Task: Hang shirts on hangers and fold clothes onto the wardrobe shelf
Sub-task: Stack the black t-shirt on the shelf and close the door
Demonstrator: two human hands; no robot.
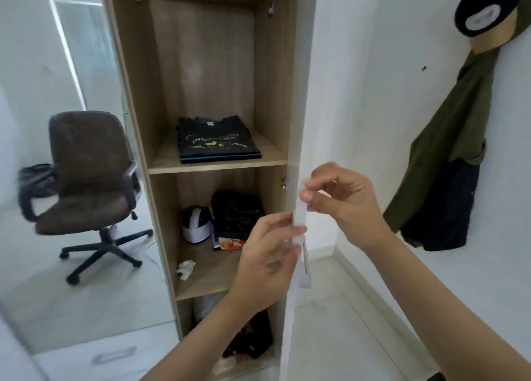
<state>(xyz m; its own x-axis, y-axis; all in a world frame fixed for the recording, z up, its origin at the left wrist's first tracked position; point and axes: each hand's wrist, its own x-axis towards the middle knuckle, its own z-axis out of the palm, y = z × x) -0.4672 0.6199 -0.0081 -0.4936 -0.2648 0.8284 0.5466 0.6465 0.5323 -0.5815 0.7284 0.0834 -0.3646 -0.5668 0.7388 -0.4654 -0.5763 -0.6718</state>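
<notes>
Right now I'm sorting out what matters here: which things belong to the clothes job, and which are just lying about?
Job:
wardrobe
shelf
folded shirts
wardrobe door, with left hand and right hand on its edge

Lying about:
office chair
cap
dark bag
green jacket, hanging on the wall

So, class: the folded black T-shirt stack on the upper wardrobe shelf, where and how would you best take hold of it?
Grip the folded black T-shirt stack at its front edge, coming straight in from the open front of the wardrobe. It lies flat on the upper shelf, wooden walls close on both sides, so side approaches look cramped. Probably slide fingers under the bottom layer, thumb on top, so the stack lifts whole.
</notes>
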